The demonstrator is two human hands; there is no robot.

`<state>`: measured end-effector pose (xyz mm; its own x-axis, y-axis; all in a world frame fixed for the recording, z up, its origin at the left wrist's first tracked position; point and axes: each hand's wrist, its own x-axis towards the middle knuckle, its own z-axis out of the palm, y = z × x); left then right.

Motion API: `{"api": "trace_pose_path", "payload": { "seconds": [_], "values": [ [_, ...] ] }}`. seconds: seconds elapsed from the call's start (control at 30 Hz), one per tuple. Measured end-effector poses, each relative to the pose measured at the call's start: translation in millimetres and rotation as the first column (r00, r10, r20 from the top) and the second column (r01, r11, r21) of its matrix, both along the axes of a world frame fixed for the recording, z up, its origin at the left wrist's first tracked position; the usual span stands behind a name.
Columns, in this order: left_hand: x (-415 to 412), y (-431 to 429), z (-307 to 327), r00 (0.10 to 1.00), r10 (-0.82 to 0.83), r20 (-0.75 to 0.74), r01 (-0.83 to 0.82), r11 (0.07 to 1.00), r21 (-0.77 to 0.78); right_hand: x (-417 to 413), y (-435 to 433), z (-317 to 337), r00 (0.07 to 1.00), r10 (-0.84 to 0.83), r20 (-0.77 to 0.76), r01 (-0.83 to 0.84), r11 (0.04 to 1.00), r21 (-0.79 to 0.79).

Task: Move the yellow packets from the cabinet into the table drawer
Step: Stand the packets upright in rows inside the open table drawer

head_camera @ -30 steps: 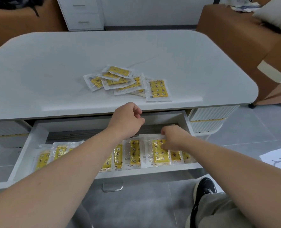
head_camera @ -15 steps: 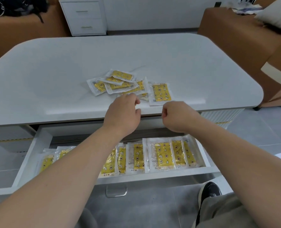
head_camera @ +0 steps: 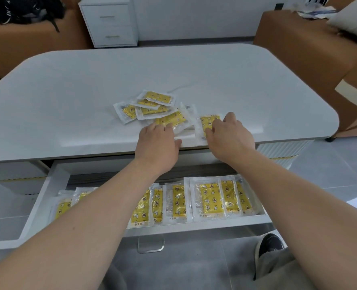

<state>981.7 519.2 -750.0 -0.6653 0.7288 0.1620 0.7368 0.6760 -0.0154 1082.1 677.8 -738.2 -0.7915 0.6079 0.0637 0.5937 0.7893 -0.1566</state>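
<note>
Several yellow packets (head_camera: 152, 105) in clear wrappers lie in a loose pile on the white table (head_camera: 215, 76). My left hand (head_camera: 157, 143) rests on the pile's near edge and pinches a yellow packet (head_camera: 174, 120) between fingers and thumb. My right hand (head_camera: 231, 136) grips a separate yellow packet (head_camera: 205, 124) lying at the table's front edge. Below, the open table drawer (head_camera: 37, 197) holds a row of several yellow packets (head_camera: 212, 200); my left forearm hides part of that row.
A white cabinet with two drawers (head_camera: 110, 21) stands behind the table. Brown sofas (head_camera: 299, 42) flank the table at left and right, with a dark bag (head_camera: 22, 7) on the left one. The drawer's metal handle (head_camera: 150, 244) hangs over grey floor, and my shoe (head_camera: 269, 243) shows at lower right.
Both hands rose from the drawer to the tabletop and took hold of packets at the pile's near edge. The packet my right hand placed stays in the drawer.
</note>
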Motion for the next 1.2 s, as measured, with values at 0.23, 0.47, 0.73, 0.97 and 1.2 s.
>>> {"api": "trace_pose_path", "payload": {
  "seconds": [0.23, 0.47, 0.73, 0.97, 1.2],
  "values": [
    [4.6, -0.8, -0.8, 1.000, -0.015, -0.019, 0.015, 1.000, 0.019, 5.4, 0.7, -7.4, 0.997, -0.048, 0.059, 0.050, 0.998, -0.042],
    [2.6, -4.6, -2.0, 0.993, -0.083, 0.078, 0.074, 0.992, 0.105, 9.0, -4.6, -5.6, 0.992, -0.126, 0.027, 0.127, 0.991, -0.051],
    [4.1, -6.1, 0.6, 0.997, -0.043, 0.070, 0.037, 0.996, 0.083, 12.3, -9.8, -0.9, 0.986, -0.165, -0.033, 0.154, 0.963, -0.223],
    [5.9, -5.3, 4.6, 0.989, 0.038, 0.140, -0.055, 0.991, 0.120, 11.0, 1.1, 1.2, 0.916, -0.364, -0.167, 0.220, 0.807, -0.548],
    [-1.8, -8.7, 11.2, 0.993, 0.056, 0.105, -0.063, 0.996, 0.068, 14.2, 2.2, 6.6, 0.916, -0.284, -0.282, 0.066, 0.802, -0.594]
  ]
}}
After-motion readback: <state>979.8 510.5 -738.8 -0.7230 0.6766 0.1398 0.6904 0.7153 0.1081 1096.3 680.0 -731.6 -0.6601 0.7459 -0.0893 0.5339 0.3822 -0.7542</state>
